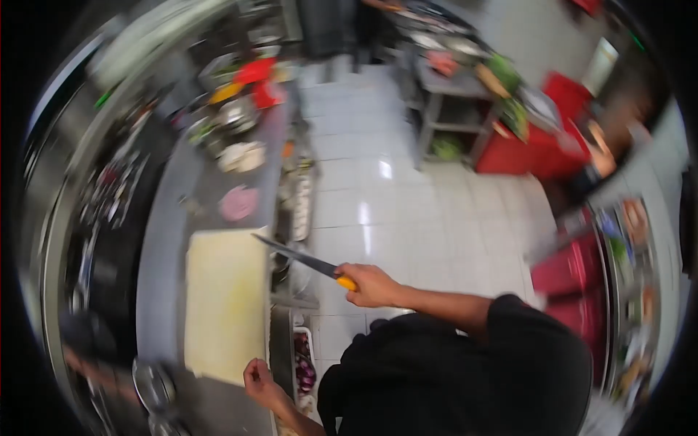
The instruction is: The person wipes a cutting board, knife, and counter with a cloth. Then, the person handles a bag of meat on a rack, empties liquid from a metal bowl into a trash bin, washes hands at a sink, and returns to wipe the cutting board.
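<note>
My right hand (372,286) is closed around the yellow handle of a kitchen knife (305,259). Its dark blade points left, and the tip appears over the far right corner of a large pale cutting board (225,298). The board lies on a metal counter and has a yellowish stain on its right side. By the board's near right corner is my left hand (263,385), its fingers curled in with nothing visible in them. Blur hides whether it touches the board.
Farther along the metal counter (163,269) are a pink round item (239,203), a metal bowl (237,115) and red items. Below its edge sits a bin of purple onions (304,363). Tiled floor (363,182) lies beyond. Another person's arm (602,149) shows at right.
</note>
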